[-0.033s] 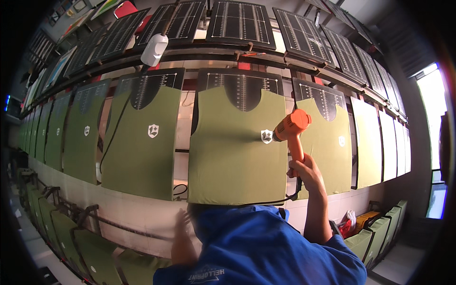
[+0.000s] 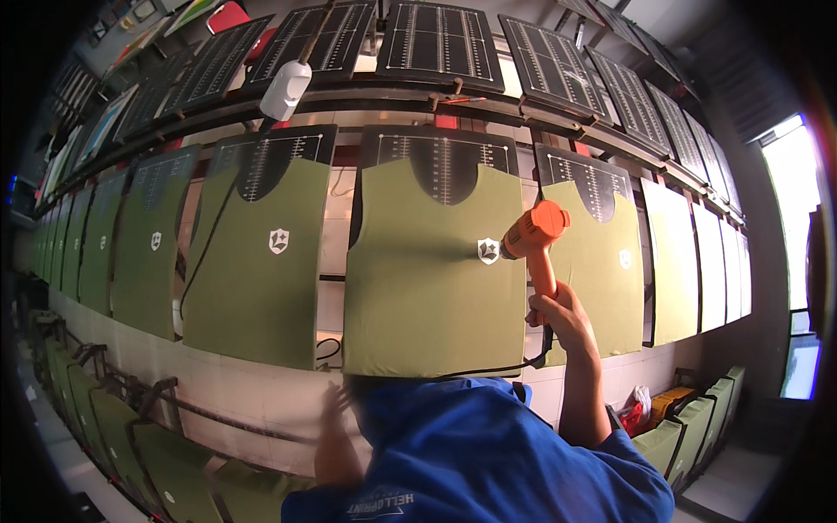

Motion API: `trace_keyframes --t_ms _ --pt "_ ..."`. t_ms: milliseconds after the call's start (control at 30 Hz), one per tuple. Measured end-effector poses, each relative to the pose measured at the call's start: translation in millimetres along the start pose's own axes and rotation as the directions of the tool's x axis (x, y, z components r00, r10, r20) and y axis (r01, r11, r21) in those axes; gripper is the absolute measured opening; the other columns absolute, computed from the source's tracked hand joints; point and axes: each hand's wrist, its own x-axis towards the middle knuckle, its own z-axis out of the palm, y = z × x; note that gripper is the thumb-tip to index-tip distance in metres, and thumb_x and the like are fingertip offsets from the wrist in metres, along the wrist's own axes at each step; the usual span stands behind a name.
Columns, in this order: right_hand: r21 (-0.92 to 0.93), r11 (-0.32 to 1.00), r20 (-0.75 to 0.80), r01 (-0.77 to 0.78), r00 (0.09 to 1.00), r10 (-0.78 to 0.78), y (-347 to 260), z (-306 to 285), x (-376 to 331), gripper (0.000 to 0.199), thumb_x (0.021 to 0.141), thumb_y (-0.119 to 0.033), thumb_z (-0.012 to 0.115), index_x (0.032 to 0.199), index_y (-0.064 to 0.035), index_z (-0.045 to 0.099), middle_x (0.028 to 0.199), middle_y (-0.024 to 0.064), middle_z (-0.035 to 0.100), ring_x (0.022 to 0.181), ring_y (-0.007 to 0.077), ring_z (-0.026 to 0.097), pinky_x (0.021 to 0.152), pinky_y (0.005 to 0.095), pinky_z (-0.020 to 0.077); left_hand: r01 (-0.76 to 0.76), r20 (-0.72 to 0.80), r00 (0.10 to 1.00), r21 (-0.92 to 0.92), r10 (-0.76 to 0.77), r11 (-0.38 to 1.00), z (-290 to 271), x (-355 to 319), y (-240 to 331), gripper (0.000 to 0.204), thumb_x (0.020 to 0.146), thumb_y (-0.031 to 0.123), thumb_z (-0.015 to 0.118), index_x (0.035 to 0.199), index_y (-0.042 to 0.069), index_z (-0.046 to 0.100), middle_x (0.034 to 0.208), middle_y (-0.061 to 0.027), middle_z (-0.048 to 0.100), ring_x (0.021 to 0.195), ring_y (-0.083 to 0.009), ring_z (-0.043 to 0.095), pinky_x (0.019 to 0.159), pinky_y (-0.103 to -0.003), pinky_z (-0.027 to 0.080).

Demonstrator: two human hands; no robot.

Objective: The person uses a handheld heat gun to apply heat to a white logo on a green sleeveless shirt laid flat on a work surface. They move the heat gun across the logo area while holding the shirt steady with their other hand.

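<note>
My right hand (image 2: 565, 312) is wrapped round the handle of an orange heat gun (image 2: 542, 228). Its nozzle points left, close to the white shield-shaped print (image 2: 488, 251) on an olive green shirt panel (image 2: 427, 296). That panel lies flat on a black board (image 2: 445, 166) marked with white scales, which shows through the neck cutout. A black cord (image 2: 488, 373) runs from the handle along the panel's near edge. My left hand (image 2: 336, 414) hangs low beside the near left corner of the board, dim and slightly blurred, fingers loosely stretched and seemingly holding nothing.
More green panels with the same print lie on boards to the left (image 2: 253, 288) and right (image 2: 602, 279). A white device (image 2: 286, 91) hangs on a rod above the far rail. Bare black boards (image 2: 440, 44) line the far row. Behind me stand green-covered boards (image 2: 166, 453) and a red-white bag (image 2: 641, 408).
</note>
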Motion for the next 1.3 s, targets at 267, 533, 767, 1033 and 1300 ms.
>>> trace_keyframes --t_ms 267,533,767,1033,1300 --pt "-0.101 0.994 0.050 -0.038 0.998 0.043 -6 -2 0 0.032 0.084 -0.018 0.061 0.107 0.0036 0.056 0.075 0.0029 0.057 0.068 0.0129 0.063 0.067 0.0275 0.0516 -0.058 0.220 0.969 -0.246 0.114 0.968 86 46 63 0.074 0.097 0.067 0.035 0.137 0.007 0.046 0.132 -0.0136 0.054 0.115 -0.0293 0.052 0.094 -0.046 0.045" --pt "-0.091 0.995 0.067 -0.049 0.996 0.055 -18 13 -13 0.031 0.082 -0.019 0.060 0.102 0.0034 0.054 0.075 0.0044 0.057 0.068 0.0130 0.063 0.067 0.0294 0.0518 0.005 0.181 0.983 -0.257 0.043 0.966 86 55 27 0.073 0.097 0.066 0.036 0.138 0.006 0.045 0.131 -0.0134 0.054 0.115 -0.0288 0.052 0.094 -0.045 0.045" --pt "-0.102 0.994 0.070 -0.044 0.996 0.051 -11 13 -10 0.035 0.084 -0.019 0.062 0.110 0.0043 0.055 0.078 0.0036 0.059 0.067 0.0119 0.061 0.066 0.0272 0.0515 0.036 0.161 0.987 -0.243 0.004 0.969 82 54 15 0.073 0.097 0.066 0.037 0.138 0.006 0.044 0.131 -0.0132 0.054 0.114 -0.0284 0.053 0.093 -0.045 0.046" --pt "-0.179 0.983 0.059 -0.033 0.997 0.044 -16 19 -9 0.030 0.083 -0.020 0.062 0.101 0.0026 0.056 0.073 0.0043 0.061 0.064 0.0117 0.058 0.063 0.0262 0.0481 0.050 0.177 0.984 -0.234 -0.008 0.971 99 57 10 0.072 0.097 0.065 0.037 0.139 0.006 0.044 0.130 -0.0130 0.055 0.114 -0.0280 0.053 0.093 -0.045 0.046" --pt "-0.167 0.986 0.086 -0.001 0.996 0.015 -23 23 -4 0.025 0.082 -0.020 0.063 0.095 0.0003 0.056 0.070 0.0044 0.060 0.063 0.0117 0.057 0.062 0.0263 0.0470 0.043 0.189 0.982 -0.232 0.001 0.972 109 57 15 0.072 0.097 0.064 0.038 0.140 0.006 0.043 0.130 -0.0127 0.055 0.114 -0.0275 0.054 0.093 -0.044 0.047"
